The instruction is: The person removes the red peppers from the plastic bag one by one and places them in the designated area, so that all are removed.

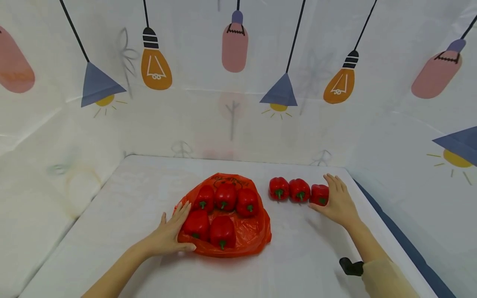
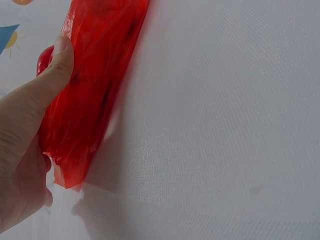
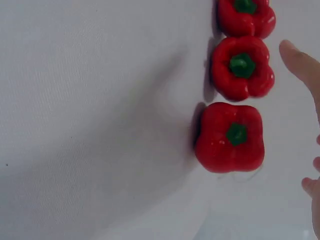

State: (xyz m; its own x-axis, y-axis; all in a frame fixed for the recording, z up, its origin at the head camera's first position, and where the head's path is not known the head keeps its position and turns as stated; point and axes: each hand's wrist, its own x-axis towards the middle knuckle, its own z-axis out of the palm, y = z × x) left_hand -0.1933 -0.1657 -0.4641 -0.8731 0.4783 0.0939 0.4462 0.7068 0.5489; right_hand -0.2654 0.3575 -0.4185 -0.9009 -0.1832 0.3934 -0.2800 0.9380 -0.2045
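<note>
Several red bell peppers (image 1: 222, 231) with green stems sit on an orange-red plastic bag (image 1: 251, 236), its edge raised around them. My left hand (image 1: 169, 234) is at the bag's left side, fingers spread along the rim and thumb at the near edge. In the left wrist view, the thumb (image 2: 59, 62) lies against the bag's outer side (image 2: 95, 95). To the right, three more peppers stand in a row on the table. My right hand (image 1: 339, 203) is beside the rightmost pepper (image 3: 231, 139), fingers extended and thumb apart, holding nothing.
The peppers and bag are on a white table (image 1: 149, 182). Behind and beside it hang white sheets (image 1: 208, 124) printed with lamps and bulbs. A dark blue strip (image 1: 402, 244) runs along the right edge. A black object (image 1: 351, 267) shows at my right sleeve (image 1: 385, 277).
</note>
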